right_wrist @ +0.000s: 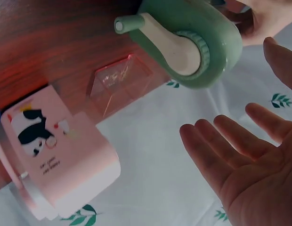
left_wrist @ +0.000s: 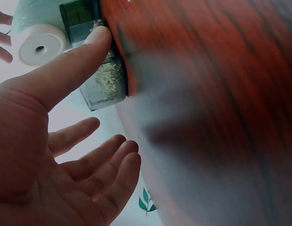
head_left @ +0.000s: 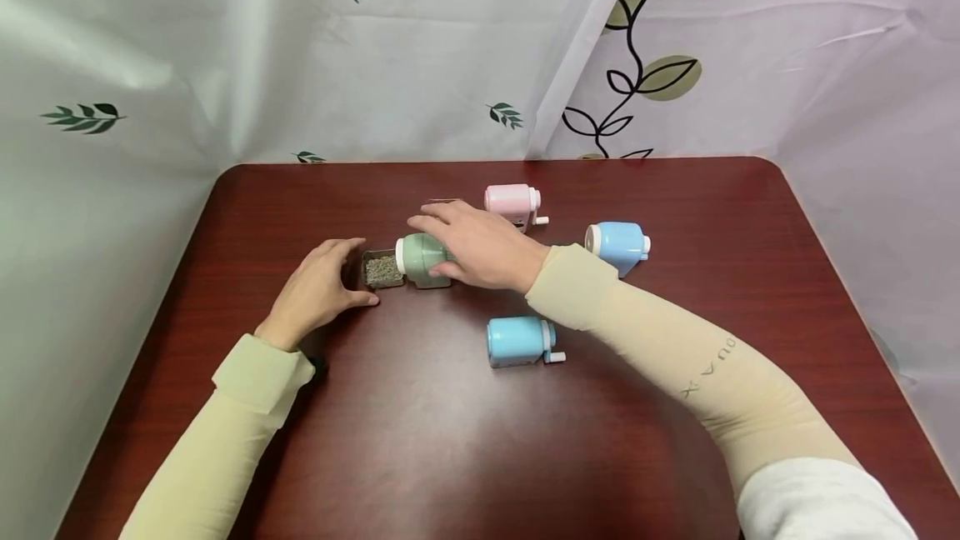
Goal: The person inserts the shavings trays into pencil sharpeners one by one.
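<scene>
A green pencil sharpener (head_left: 424, 258) stands left of the table's middle, its white front toward the left. Its clear drawer (head_left: 383, 270), holding pencil shavings, juts out on that side. Around the drawer my left hand (head_left: 313, 288) spreads its thumb and fingers; in the left wrist view the thumb overlaps the drawer. My right hand (head_left: 487, 248) hovers by the sharpener's crank side with fingers loosely extended. In the right wrist view that palm is bare, beside the sharpener's crank (right_wrist: 172, 47).
Behind the right hand stands a pink sharpener (head_left: 510, 201), with a clear pink drawer (right_wrist: 120, 82) lying near it. One blue sharpener (head_left: 618, 244) is at the right, another blue sharpener (head_left: 516, 340) nearer the front. A patterned white curtain (head_left: 420, 48) borders the table's back.
</scene>
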`<control>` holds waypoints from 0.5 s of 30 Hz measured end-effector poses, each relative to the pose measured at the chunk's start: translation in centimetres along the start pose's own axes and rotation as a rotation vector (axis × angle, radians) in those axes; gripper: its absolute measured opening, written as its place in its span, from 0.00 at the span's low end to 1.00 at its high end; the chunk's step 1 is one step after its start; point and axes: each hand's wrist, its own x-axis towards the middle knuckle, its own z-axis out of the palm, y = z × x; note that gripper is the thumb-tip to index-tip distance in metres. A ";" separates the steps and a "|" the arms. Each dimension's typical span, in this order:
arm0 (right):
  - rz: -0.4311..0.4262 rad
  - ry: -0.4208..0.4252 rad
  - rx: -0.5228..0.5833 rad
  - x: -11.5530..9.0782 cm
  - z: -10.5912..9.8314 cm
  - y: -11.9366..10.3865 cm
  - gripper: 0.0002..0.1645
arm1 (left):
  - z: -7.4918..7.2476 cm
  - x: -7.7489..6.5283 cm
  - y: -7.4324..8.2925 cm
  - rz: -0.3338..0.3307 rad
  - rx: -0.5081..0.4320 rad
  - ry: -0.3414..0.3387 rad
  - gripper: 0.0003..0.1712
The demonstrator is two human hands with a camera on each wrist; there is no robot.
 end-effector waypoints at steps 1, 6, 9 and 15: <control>0.005 -0.005 -0.008 0.1 0.1 0.0 0.40 | 0.1 0.1 0.0 0.004 -0.002 -0.004 0.52; 0.022 -0.008 0.000 0.5 0.6 -0.1 0.40 | 0.1 0.5 -0.1 0.023 -0.005 -0.013 0.49; 0.021 0.000 0.013 0.7 0.8 -0.2 0.40 | 0.1 0.7 -0.3 0.033 -0.009 -0.005 0.47; 0.021 -0.004 0.021 1.0 0.9 -0.4 0.40 | 0.2 0.8 -0.5 0.048 -0.012 0.001 0.40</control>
